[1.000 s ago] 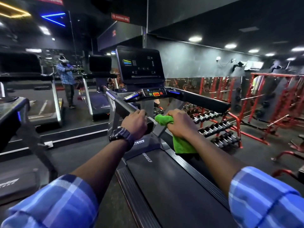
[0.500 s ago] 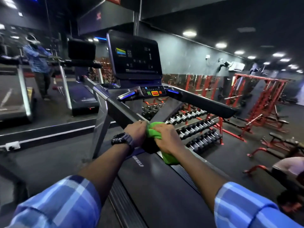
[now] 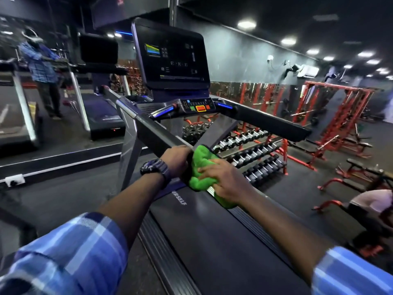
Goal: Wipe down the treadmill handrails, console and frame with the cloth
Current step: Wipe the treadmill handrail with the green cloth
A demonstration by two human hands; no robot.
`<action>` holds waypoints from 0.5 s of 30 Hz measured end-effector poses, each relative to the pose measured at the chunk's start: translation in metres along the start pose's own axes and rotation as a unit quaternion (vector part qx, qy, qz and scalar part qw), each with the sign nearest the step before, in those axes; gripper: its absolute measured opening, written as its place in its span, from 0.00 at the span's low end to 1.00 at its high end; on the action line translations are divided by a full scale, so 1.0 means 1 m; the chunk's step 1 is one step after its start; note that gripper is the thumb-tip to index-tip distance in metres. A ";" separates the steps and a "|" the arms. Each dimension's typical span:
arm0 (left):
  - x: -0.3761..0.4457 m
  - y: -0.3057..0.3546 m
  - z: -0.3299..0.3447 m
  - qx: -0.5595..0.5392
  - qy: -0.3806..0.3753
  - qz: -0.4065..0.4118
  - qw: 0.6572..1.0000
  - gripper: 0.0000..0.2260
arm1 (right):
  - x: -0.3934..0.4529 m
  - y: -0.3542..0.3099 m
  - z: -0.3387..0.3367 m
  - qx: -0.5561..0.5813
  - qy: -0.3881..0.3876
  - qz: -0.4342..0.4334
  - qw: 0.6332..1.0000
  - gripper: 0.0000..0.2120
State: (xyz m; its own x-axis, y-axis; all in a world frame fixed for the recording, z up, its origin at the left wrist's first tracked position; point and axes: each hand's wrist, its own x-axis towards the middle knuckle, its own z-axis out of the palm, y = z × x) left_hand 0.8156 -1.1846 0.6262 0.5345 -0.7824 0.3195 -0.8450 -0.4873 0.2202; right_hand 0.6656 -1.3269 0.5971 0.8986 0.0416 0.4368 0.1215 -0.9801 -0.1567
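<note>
head view | our left hand (image 3: 177, 160) clenches the near end of the long black treadmill handrail (image 3: 148, 129) | our right hand (image 3: 225, 180) grasps the crumpled bright green cloth (image 3: 201, 167), pressed just beside that left grip, below the console (image 3: 172, 58)

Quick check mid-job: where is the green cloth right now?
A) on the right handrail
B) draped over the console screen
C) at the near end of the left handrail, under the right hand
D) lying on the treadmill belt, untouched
C: the green cloth sits at the near end of the left handrail, the right hand gripping it, the left hand holding the rail beside it.
</note>
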 end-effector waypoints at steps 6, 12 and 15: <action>-0.001 0.007 -0.005 0.009 -0.003 0.000 1.000 0.22 | 0.031 -0.004 -0.003 0.060 0.066 0.183 0.979 0.23; 0.000 0.004 -0.005 0.010 -0.008 0.000 1.000 0.23 | -0.033 -0.009 0.034 0.045 0.217 0.032 0.975 0.28; -0.001 0.007 -0.003 0.022 -0.002 -0.003 1.000 0.24 | -0.021 -0.020 0.058 0.201 0.341 0.202 0.896 0.25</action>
State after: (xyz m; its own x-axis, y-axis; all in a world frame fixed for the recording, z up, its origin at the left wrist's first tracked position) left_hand 0.8095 -1.1864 0.6301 0.5404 -0.7803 0.3147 -0.8412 -0.5094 0.1814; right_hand 0.6689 -1.2967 0.5402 0.4541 -0.5630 0.6905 0.1103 -0.7336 -0.6706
